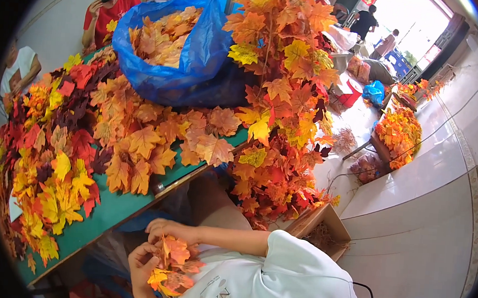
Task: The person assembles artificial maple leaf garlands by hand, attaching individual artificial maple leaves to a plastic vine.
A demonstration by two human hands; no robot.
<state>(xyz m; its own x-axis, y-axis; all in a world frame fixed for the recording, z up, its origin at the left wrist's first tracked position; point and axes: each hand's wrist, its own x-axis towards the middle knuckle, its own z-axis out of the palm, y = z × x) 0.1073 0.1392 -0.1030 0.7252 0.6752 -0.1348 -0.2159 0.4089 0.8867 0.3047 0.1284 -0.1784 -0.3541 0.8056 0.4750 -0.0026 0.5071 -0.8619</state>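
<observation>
Just off the table's front edge, in front of my white shirt, a small bunch of orange and yellow artificial maple leaves [177, 252] is between my two hands. My left hand [141, 263] is curled around the left side of the bunch, thumb and fingers pressed together. From above, my right hand [168, 230] reaches over with bent fingers gripping the bunch's upper end. The stems inside the fingers are hidden. Nearest to the hands on the green table [114, 204] lie piles of orange leaves [139, 147], yellow leaves [61, 200] and dark red leaves [78, 110].
A blue plastic bag [200, 63] full of pale orange leaves stands on the table. Right of it hangs a tall leaf garland [278, 96]. A cardboard box [325, 227] sits beside me, and a leaf-heaped bench [398, 132] farther right. Other people [118, 7] are at the back.
</observation>
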